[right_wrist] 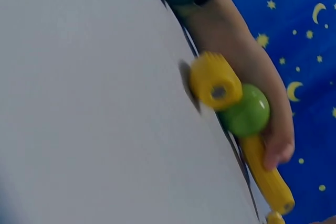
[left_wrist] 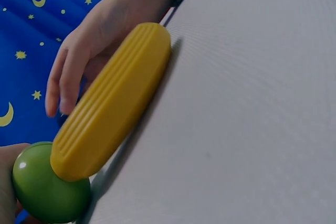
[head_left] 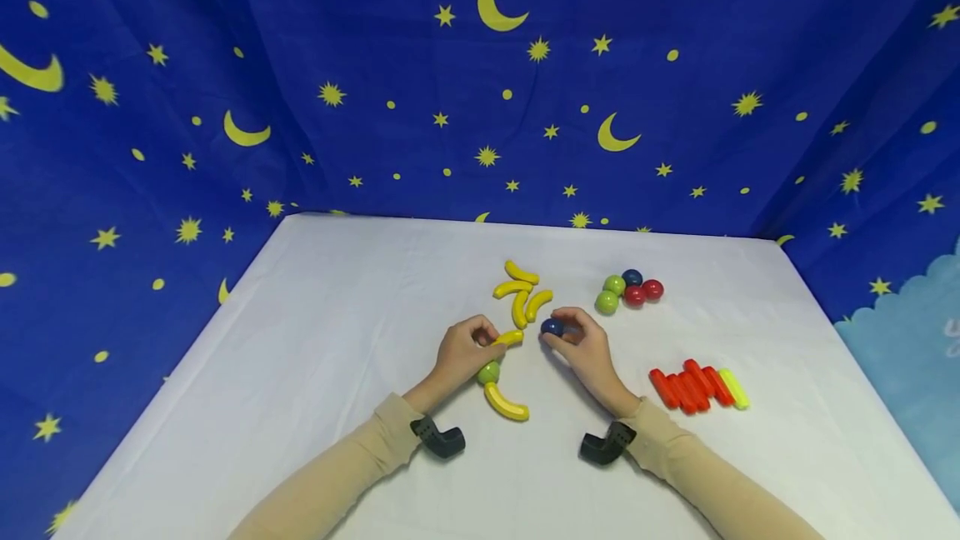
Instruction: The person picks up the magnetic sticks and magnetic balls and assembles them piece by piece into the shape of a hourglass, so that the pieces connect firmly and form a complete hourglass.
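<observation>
Head view, lower centre: I record the left hand (head_left: 463, 350), fingers curled, pinching a yellow piece (head_left: 512, 337) set against a green ball (head_left: 488, 372), and the right hand (head_left: 590, 352) likewise pinching a dark blue ball (head_left: 551, 327).

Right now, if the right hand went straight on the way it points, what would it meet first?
Probably the rightmost curved yellow piece, just beyond the blue ball pinched in the right hand. The head view leaves depth unclear, so the ball might pass over it.

Forearms (head_left: 330, 477) angled inward, left grip (head_left: 462, 352) and right grip (head_left: 588, 352) each in a pinch.
</observation>
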`<state>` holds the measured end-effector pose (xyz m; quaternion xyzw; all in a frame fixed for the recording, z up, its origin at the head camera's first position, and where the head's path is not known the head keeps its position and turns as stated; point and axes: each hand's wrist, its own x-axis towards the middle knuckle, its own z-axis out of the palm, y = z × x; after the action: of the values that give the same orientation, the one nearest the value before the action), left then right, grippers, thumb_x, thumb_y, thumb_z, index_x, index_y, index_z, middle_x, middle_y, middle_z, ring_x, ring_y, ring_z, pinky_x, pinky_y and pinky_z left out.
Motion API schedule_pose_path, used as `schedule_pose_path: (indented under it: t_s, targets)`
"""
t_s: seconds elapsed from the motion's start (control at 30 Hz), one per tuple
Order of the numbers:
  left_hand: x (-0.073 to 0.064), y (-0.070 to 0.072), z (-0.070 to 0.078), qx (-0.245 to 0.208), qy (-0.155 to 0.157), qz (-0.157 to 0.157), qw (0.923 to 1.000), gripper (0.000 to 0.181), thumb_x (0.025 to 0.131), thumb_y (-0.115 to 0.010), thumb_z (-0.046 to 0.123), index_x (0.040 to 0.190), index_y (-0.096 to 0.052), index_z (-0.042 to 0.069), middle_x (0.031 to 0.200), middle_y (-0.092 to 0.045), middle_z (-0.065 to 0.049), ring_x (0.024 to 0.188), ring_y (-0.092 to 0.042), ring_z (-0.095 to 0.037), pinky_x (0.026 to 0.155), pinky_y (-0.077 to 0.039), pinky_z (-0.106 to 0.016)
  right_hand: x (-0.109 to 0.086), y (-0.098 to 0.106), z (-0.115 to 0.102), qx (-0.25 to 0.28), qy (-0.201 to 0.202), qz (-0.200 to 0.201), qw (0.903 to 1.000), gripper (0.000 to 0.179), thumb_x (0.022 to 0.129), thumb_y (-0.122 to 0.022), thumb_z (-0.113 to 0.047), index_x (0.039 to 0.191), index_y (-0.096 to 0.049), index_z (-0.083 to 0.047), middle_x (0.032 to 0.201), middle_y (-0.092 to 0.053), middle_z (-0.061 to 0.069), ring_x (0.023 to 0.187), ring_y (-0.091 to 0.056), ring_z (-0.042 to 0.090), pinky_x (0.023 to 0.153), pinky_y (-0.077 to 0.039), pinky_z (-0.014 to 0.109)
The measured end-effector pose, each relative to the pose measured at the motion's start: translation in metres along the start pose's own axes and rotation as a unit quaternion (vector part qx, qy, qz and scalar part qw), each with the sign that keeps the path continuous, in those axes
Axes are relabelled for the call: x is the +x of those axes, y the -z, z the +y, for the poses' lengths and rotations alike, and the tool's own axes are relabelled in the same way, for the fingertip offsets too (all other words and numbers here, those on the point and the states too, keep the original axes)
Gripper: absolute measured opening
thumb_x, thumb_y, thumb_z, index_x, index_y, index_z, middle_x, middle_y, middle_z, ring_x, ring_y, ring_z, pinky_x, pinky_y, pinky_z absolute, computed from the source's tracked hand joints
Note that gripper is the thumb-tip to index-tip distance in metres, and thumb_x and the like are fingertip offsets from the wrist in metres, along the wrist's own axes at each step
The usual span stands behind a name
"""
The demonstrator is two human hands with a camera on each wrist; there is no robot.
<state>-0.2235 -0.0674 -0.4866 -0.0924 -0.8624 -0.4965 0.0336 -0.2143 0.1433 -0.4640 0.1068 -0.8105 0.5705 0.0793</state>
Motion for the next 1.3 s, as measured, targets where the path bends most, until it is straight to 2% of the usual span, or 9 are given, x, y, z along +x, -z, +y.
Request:
schedule_pose_path:
  t_s: [0.23,0.37,0.47,0.6,0.7,0.83,0.93,1.0,1.3]
  targets:
    - [-0.001,0.0,0.0,-0.007,-0.016,0.003,0.9998,0.013,0.073,-0.077,0.013,0.079,-0.066,0.012,0.071,-0.061,-0.002,0.066,-0.049,-0.006,0.062,-0.038,-0.017,0.002,-0.023,0.023,0.052,0.038,-0.072,0.9954,0.038,0.082,-0.07,0.001,0.117,-0.056,0.008,0.117,-0.059,0.025,0.104,-0.062,0.023,0.081,-0.053,0.017]
    - [-0.003,-0.002,-0.001,-0.014,-0.025,-0.005,0.9996,0.018,0.074,-0.077,0.013,0.091,-0.07,0.012,0.081,-0.069,-0.003,0.069,-0.052,-0.006,0.064,-0.041,-0.017,0.001,-0.028,0.022,0.08,0.045,-0.092,0.9914,0.041,0.081,-0.069,0.006,0.118,-0.053,0.013,0.117,-0.056,0.029,0.106,-0.062,0.034,0.085,-0.055,0.024]
    - [-0.004,-0.003,-0.003,-0.035,-0.044,-0.034,0.9979,0.031,0.077,-0.075,0.011,0.107,-0.069,0.011,0.098,-0.072,-0.005,0.081,-0.058,-0.011,0.075,-0.047,-0.02,-0.002,-0.027,0.01,0.076,0.05,-0.104,0.9904,0.041,0.08,-0.068,0.009,0.116,-0.051,0.016,0.116,-0.055,0.032,0.105,-0.06,0.042,0.086,-0.055,0.031]
    - [-0.003,-0.004,-0.005,-0.055,-0.083,-0.09,0.9909,0.039,0.083,-0.068,0.005,0.122,-0.063,0.008,0.117,-0.066,-0.009,0.102,-0.061,-0.02,0.093,-0.051,-0.031,-0.006,-0.023,-0.01,0.014,0.064,-0.102,0.9927,0.036,0.079,-0.069,0.007,0.112,-0.056,0.014,0.111,-0.061,0.029,0.101,-0.063,0.041,0.084,-0.055,0.038]
    - [-0.003,-0.005,-0.006,-0.048,-0.095,-0.11,0.9883,0.04,0.085,-0.064,0.003,0.125,-0.061,0.008,0.119,-0.063,-0.009,0.11,-0.06,-0.021,0.098,-0.049,-0.033,-0.006,-0.022,-0.018,-0.029,0.073,-0.076,0.994,0.028,0.082,-0.068,0.003,0.109,-0.06,0.01,0.107,-0.066,0.024,0.098,-0.064,0.036,0.081,-0.056,0.034]
    - [-0.001,-0.005,-0.005,-0.036,-0.091,-0.105,0.9897,0.042,0.084,-0.063,0.001,0.125,-0.061,0.01,0.12,-0.062,-0.007,0.11,-0.06,-0.018,0.095,-0.049,-0.032,0.006,-0.021,0.006,-0.065,0.102,-0.023,0.9924,0.018,0.087,-0.064,0.001,0.104,-0.064,0.003,0.102,-0.067,0.015,0.097,-0.065,0.028,0.08,-0.054,0.028]
    - [0.0,-0.005,-0.006,-0.042,-0.093,-0.101,0.9896,0.043,0.083,-0.061,-0.001,0.125,-0.061,0.009,0.122,-0.062,-0.006,0.113,-0.059,-0.018,0.095,-0.05,-0.032,0.019,-0.02,0.029,-0.096,0.128,0.015,0.987,0.016,0.086,-0.063,0.003,0.101,-0.066,-0.001,0.102,-0.065,0.011,0.097,-0.063,0.025,0.082,-0.053,0.033]
    - [0.0,-0.005,-0.006,-0.052,-0.095,-0.1,0.9891,0.043,0.083,-0.061,-0.003,0.125,-0.061,0.008,0.124,-0.062,-0.007,0.116,-0.059,-0.019,0.097,-0.049,-0.033,0.025,-0.018,0.035,-0.112,0.135,0.027,0.9841,0.02,0.083,-0.063,0.006,0.102,-0.066,-0.001,0.104,-0.064,0.012,0.1,-0.062,0.027,0.087,-0.052,0.038]
    - [-0.001,-0.005,-0.004,-0.051,-0.092,-0.101,0.9893,0.043,0.081,-0.06,-0.005,0.122,-0.062,0.007,0.125,-0.062,-0.009,0.121,-0.056,-0.022,0.102,-0.046,-0.035,0.047,-0.012,0.047,-0.159,0.131,-0.014,0.9786,0.038,0.081,-0.067,0.003,0.118,-0.062,0.0,0.127,-0.06,0.017,0.124,-0.052,0.036,0.107,-0.039,0.048]
